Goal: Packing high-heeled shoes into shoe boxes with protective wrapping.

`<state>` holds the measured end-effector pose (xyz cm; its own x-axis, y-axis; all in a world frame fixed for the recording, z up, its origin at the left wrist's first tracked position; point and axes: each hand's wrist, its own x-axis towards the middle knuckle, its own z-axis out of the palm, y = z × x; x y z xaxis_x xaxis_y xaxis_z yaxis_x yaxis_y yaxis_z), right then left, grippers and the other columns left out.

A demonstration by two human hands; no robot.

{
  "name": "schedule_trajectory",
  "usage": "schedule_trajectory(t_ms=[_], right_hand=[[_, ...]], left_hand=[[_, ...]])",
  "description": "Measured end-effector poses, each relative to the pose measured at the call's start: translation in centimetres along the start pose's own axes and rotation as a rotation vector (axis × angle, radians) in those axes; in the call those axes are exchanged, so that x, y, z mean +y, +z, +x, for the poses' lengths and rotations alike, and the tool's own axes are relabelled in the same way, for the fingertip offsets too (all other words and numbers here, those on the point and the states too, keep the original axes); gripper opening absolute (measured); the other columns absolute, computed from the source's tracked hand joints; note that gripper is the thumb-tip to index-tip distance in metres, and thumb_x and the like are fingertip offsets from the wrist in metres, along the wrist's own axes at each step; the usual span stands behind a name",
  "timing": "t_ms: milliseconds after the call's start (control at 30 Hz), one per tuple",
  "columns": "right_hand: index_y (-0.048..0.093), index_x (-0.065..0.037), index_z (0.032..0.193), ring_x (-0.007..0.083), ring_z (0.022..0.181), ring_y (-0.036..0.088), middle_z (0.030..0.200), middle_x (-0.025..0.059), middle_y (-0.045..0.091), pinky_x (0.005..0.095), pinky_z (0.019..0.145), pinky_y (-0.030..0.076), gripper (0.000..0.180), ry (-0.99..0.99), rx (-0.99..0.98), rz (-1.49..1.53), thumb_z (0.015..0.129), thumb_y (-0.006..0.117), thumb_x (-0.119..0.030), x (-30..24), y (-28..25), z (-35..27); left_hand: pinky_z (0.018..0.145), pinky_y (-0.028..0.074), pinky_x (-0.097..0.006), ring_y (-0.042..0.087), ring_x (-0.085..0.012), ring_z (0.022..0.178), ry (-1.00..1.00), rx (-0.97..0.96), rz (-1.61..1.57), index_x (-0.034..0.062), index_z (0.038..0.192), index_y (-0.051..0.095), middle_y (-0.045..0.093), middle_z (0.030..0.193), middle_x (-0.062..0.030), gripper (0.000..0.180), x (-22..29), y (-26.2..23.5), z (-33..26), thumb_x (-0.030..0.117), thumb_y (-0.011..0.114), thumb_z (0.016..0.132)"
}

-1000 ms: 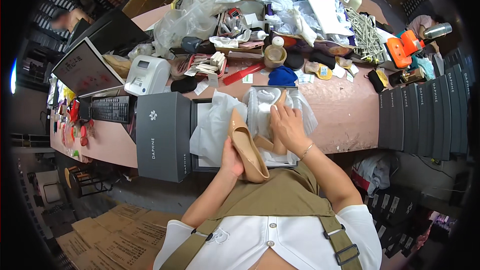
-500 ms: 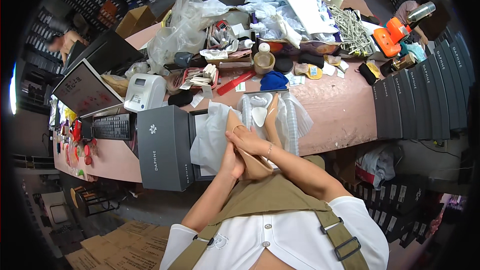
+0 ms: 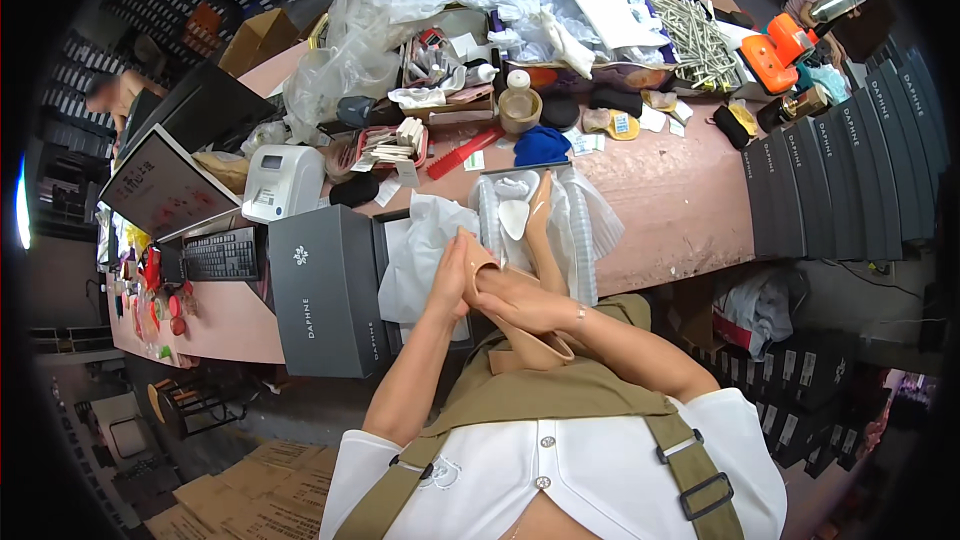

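Gripping a beige high-heeled shoe [image 3: 520, 335] with both hands, the person holds it just above the lap at the near edge of the pink counter [image 3: 690, 210]. Left hand [image 3: 447, 285] wraps its fingers around the upper end of the shoe; right hand [image 3: 515, 302] closes over its middle, the two hands touching. A second beige shoe [image 3: 540, 230] lies on clear plastic wrapping [image 3: 580, 230] on the counter just beyond the hands. White tissue paper [image 3: 420, 250] spills from an open grey shoebox, its lid [image 3: 325, 300] lying to the left. Further left sit a keyboard [image 3: 222, 255], a white label printer [image 3: 282, 183] and a monitor [image 3: 160, 185]. Stacked dark boxes [image 3: 840, 180] line the right side.
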<state>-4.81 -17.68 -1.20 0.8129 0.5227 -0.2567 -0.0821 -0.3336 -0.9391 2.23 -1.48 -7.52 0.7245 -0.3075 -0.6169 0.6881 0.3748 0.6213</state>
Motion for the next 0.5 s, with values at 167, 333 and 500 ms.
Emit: schedule_trajectory(t_ms=[167,333,500], right_hand=[[0.056,0.003,0.118,0.041,0.132,0.032,0.141,0.0269,0.034,0.0487,0.107,0.026,0.045,0.133,0.039,-0.165,0.094,0.04,-0.032,-0.3,-2.7,-2.4],[0.055,0.004,0.121,0.0406,0.14,0.016,0.153,0.0211,0.012,0.0651,0.105,0.015,0.046,0.131,0.273,-0.818,0.09,0.043,-0.026,0.8,-1.9,2.7],[0.067,0.001,0.102,0.0401,0.139,0.021,0.149,0.0219,0.024,0.0691,0.104,0.012,0.036,0.127,0.414,-0.913,0.083,0.049,-0.024,4.2,0.3,5.2]], left_hand=[[0.074,0.055,-0.042,0.062,-0.0251,0.086,0.06,-0.121,0.087,0.0081,0.118,0.041,0.057,0.093,-0.0135,0.039,1.7,2.5,0.4,0.042,0.041,0.099],[0.096,0.044,-0.035,0.051,-0.0228,0.115,-0.109,-0.186,-0.003,0.001,0.135,0.037,0.051,0.126,-0.0134,0.054,0.1,3.6,2.1,0.041,0.042,0.099],[0.096,0.045,-0.036,0.052,-0.0234,0.115,-0.083,-0.055,0.08,-0.0006,0.133,0.036,0.051,0.125,-0.0147,0.057,-2.0,0.7,3.1,0.044,0.041,0.098]])
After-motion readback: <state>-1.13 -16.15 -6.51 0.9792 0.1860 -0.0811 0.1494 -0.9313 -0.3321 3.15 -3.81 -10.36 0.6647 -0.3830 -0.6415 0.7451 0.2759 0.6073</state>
